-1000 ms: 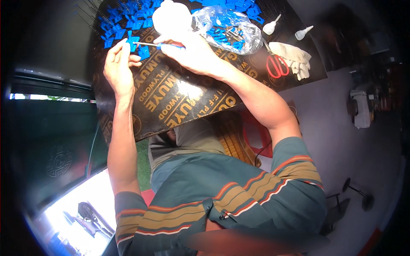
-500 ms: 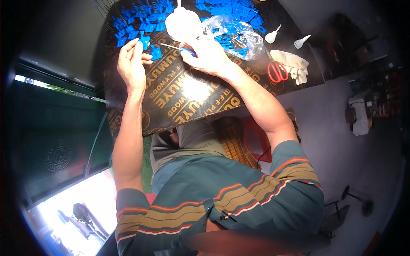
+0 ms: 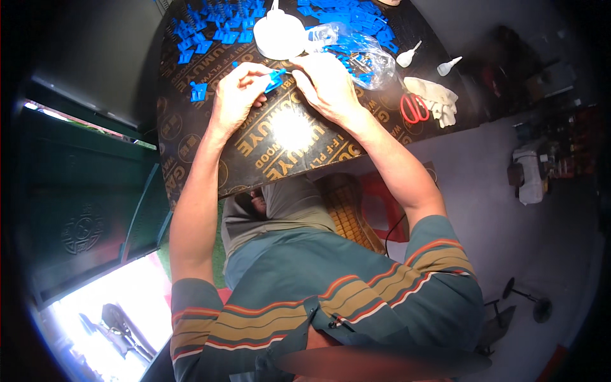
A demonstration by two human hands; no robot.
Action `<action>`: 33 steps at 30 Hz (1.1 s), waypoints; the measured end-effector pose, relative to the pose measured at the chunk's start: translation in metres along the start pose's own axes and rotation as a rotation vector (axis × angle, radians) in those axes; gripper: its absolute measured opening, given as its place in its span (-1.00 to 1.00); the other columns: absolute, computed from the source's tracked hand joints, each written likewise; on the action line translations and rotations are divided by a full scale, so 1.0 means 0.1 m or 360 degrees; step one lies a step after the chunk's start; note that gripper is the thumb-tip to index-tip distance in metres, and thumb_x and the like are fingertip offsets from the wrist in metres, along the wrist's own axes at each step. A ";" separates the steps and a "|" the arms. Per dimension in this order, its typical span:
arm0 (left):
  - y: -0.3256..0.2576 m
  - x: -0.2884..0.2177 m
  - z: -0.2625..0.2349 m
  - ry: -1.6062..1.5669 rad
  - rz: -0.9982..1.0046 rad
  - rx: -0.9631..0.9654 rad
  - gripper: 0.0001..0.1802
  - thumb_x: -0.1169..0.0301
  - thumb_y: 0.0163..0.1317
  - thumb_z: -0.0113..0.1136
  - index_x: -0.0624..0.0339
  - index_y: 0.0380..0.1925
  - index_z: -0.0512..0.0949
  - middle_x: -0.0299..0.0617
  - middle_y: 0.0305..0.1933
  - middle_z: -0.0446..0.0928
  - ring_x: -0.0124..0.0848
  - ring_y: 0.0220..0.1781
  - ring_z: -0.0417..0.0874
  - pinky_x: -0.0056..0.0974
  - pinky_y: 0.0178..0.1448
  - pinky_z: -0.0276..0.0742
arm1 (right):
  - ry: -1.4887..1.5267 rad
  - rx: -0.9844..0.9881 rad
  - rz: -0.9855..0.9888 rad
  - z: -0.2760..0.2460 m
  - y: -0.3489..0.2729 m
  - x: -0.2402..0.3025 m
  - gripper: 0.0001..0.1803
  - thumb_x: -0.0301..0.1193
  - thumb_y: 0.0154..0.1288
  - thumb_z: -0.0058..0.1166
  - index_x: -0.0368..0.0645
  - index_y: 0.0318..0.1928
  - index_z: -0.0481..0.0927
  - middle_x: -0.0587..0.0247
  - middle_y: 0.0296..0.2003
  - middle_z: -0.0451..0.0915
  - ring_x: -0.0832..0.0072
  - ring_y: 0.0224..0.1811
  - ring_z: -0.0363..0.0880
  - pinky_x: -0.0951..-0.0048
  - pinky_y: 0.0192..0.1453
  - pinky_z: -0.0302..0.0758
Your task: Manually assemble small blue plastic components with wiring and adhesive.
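Between the thumb and fingers of my left hand is a small blue plastic piece, held just above the table. My right hand is closed close beside it, its fingertips meeting the piece's right end. A thin metal rod shows between the two hands; most of it is hidden by the right fingers. To the left of my left hand lies another blue piece. Behind the hands stands a white round bottle with a thin spout.
Several blue pieces stand in rows at the far left; a blue pile lies at the back. A clear bag of blue and metal parts, two small white spouted bottles, red-handled scissors and a pale cloth are on the right.
My left hand has moved right with a blue piece from the table's left side. Both hands are now together in the middle, and the metal rod is mostly covered.
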State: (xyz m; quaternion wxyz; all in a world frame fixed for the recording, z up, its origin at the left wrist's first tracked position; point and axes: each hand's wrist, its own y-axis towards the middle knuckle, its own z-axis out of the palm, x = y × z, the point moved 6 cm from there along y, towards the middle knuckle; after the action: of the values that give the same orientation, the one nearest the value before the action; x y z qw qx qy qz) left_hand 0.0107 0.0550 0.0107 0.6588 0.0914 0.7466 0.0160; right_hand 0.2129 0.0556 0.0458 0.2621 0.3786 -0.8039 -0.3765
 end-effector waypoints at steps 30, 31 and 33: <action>-0.01 0.10 0.02 0.0036 -0.0107 -0.0104 -0.73 0.45 0.49 0.32 0.23 0.13 0.67 -0.25 -0.06 0.76 -0.62 -0.32 0.69 -0.48 -0.20 0.63 | 0.0836 0.0356 0.0335 0.24 0.07 -0.11 -0.74 -0.19 0.53 0.17 -0.09 -0.03 0.70 0.10 -0.23 0.74 0.11 -0.17 0.77 0.16 -0.06 0.68; -0.01 0.11 0.02 0.0057 -0.0106 -0.0091 -0.75 0.43 0.48 0.33 0.22 0.10 0.69 -0.26 -0.09 0.77 -0.63 -0.32 0.69 -0.48 -0.20 0.63 | 0.0837 0.0356 0.0341 0.26 0.06 -0.12 -0.74 -0.19 0.53 0.17 -0.09 -0.03 0.70 0.10 -0.23 0.74 0.11 -0.17 0.77 0.16 -0.06 0.68; -0.02 0.13 0.01 0.0035 -0.0119 -0.0079 -0.75 0.42 0.48 0.33 0.22 0.09 0.70 -0.27 -0.10 0.77 -0.63 -0.31 0.69 -0.48 -0.19 0.63 | 0.0725 0.0232 0.0134 0.25 0.06 -0.08 -0.75 -0.23 0.53 0.22 -0.13 0.00 0.70 0.15 -0.24 0.72 0.18 -0.21 0.75 0.24 -0.09 0.67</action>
State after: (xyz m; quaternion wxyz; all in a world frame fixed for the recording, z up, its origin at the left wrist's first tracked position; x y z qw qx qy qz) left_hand 0.0104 0.0550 -0.0022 0.6529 0.0469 0.7559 0.0110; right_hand 0.1966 0.0749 0.0352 0.4241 0.4379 -0.7641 -0.2111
